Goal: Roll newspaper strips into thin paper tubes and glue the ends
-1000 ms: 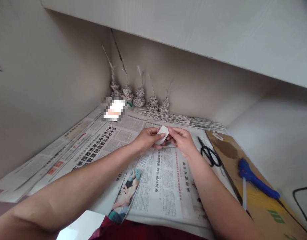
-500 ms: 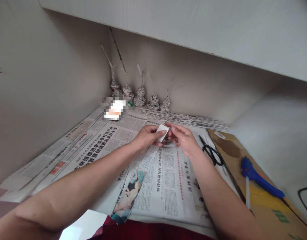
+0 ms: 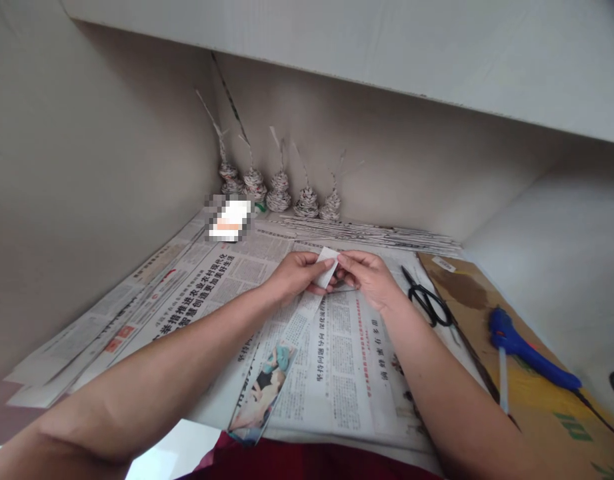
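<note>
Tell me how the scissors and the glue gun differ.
Colour: the scissors are black, the glue gun blue.
Place: the glue gun lies on the cardboard, while the scissors lie by its left edge.
Fittings: a white stick and a dark cord run from the glue gun; the scissors have looped handles and no cord.
Shared: both lie on the person's right, and neither is held.

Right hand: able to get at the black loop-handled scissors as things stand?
Likely yes: the black loop-handled scissors lie uncovered beside the right hand, though it would first need to release the small white paper piece.
</note>
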{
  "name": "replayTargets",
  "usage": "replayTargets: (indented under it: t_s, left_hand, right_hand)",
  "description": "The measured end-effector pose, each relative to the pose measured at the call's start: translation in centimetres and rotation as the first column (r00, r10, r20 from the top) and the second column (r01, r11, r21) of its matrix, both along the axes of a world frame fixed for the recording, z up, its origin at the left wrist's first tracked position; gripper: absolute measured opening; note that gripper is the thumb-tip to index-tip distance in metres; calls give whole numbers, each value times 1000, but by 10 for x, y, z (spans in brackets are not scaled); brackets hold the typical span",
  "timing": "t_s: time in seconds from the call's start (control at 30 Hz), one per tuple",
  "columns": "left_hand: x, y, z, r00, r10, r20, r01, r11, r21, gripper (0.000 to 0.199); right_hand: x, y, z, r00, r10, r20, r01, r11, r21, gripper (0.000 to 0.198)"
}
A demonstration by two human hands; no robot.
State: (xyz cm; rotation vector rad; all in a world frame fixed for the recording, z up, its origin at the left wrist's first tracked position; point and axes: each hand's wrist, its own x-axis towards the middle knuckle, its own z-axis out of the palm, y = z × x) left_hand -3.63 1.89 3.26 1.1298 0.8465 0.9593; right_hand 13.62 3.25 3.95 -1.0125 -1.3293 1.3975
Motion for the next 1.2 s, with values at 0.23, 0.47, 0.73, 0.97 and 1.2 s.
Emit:
replayTargets:
  t_s: [0.23, 0.47, 0.73, 0.97, 1.2]
  left_hand:
    - [-2, 2, 8, 997, -48, 62, 59, 981, -186, 53]
    - [-7, 2, 14, 986, -78, 145, 98, 987, -130, 33]
    - [-3, 2, 6, 999, 33, 14, -31, 990, -141, 18]
    - [-2, 3, 6, 997, 72, 39, -67, 991, -114, 17]
    - [-2, 2, 4, 999, 31, 8, -31, 997, -69, 22]
  right_hand:
    - [6, 4, 2, 986, -95, -139, 88, 994, -58, 27]
    - [-4, -1, -3, 998, -59, 7, 58, 998, 11, 30]
    - [-7, 0, -5, 998, -66, 1, 66, 998, -11, 30]
    - [1, 2, -3, 999, -52, -7, 52, 998, -22, 32]
    - [1, 0, -2, 997, 32, 68, -34, 999, 19, 32]
